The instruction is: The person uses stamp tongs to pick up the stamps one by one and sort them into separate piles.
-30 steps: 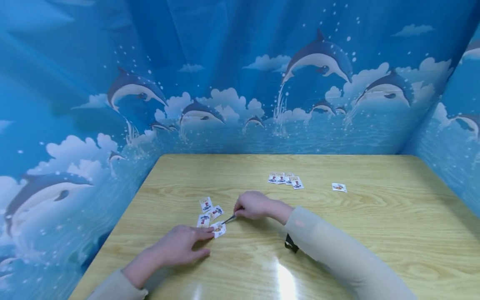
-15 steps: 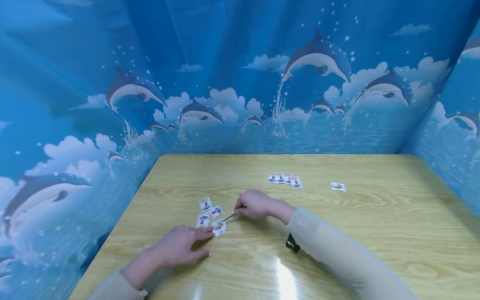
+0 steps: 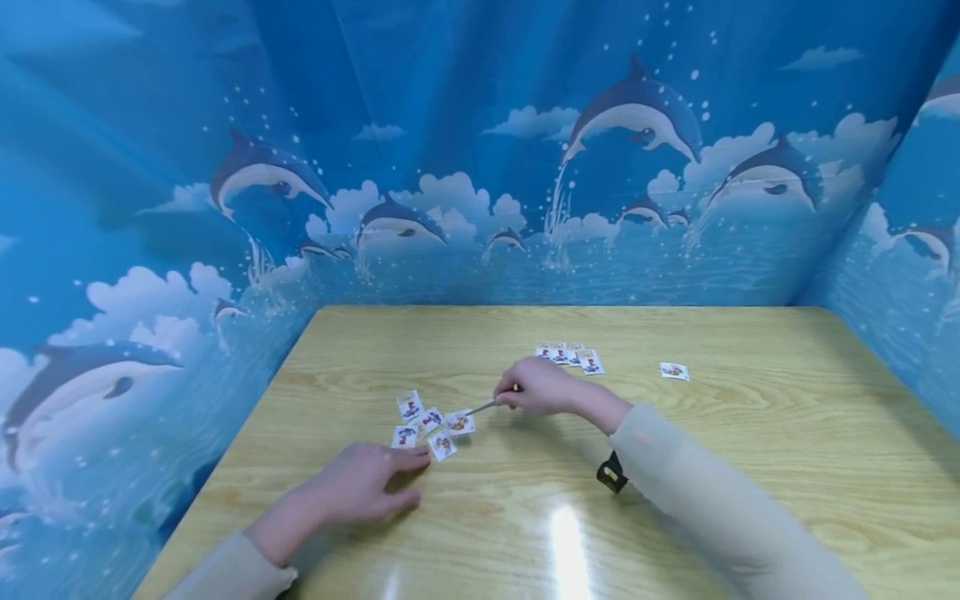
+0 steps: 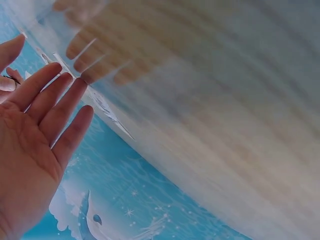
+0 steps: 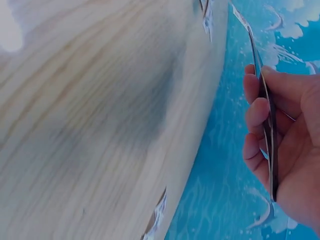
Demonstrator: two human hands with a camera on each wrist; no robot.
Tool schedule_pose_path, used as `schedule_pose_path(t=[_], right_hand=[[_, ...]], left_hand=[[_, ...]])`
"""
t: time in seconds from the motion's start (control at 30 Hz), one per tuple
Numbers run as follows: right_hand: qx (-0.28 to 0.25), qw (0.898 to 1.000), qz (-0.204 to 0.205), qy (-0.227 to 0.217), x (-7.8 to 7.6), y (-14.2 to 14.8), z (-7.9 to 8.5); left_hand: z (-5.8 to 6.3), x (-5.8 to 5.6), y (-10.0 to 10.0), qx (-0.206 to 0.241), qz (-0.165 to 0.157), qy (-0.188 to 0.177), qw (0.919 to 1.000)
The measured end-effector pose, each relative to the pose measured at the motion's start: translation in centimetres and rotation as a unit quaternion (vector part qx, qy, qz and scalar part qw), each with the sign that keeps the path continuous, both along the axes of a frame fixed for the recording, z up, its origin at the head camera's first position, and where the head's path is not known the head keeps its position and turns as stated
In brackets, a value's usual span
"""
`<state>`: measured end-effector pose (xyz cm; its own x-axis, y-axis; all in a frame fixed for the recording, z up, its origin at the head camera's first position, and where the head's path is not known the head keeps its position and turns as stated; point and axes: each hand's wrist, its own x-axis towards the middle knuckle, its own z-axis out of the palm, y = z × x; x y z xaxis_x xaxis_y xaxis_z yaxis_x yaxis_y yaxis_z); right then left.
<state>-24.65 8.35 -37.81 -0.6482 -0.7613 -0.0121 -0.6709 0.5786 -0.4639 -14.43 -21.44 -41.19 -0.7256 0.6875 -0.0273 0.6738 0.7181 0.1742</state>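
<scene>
Wood-grain table (image 3: pixel 495 492) before a blue dolphin backdrop (image 3: pixel 465 150). Nearest: L hand (image 3: pixel 363 481), fingers straight & slightly apart, holding nothing, tips just beside a small card (image 3: pixel 442 445); contact unclear. A bit beyond, R hand (image 3: pixel 542 386) pinches tweezers (image 3: pixel 483 407) btwn thumb & curled fingers; their tips seem to grip the R edge of a picture card (image 3: pixel 459 423). It looks thin, light, bendy, poss. slick; an edge/corner hold seems best, & too hard a squeeze might crease it. Just L of it: three clustered cards (image 3: pixel 431 420). Farther back: four overlapping cards (image 3: pixel 590 362), w/ a lone card (image 3: pixel 674 372) well to the R.
</scene>
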Motion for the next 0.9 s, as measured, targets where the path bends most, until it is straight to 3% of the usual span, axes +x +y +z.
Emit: schedule_pose_path(t=[0.23,0.4,0.9], right_hand=[[-0.035,0.999,-0.012,-0.007,-0.2,3.1,0.6],[-0.041,0.999,-0.033,0.004,-0.2,5.8,1.1],[-0.054,0.985,-0.163,-0.035,1.3,16.1,3.0]], left_hand=[[0.5,-0.5,0.5,0.001,-0.02,0.022,0.9996],[0.1,-0.7,0.7,0.0,-0.028,0.021,0.9994],[-0.1,-0.8,1.1,-0.004,-0.024,0.02,0.9995]])
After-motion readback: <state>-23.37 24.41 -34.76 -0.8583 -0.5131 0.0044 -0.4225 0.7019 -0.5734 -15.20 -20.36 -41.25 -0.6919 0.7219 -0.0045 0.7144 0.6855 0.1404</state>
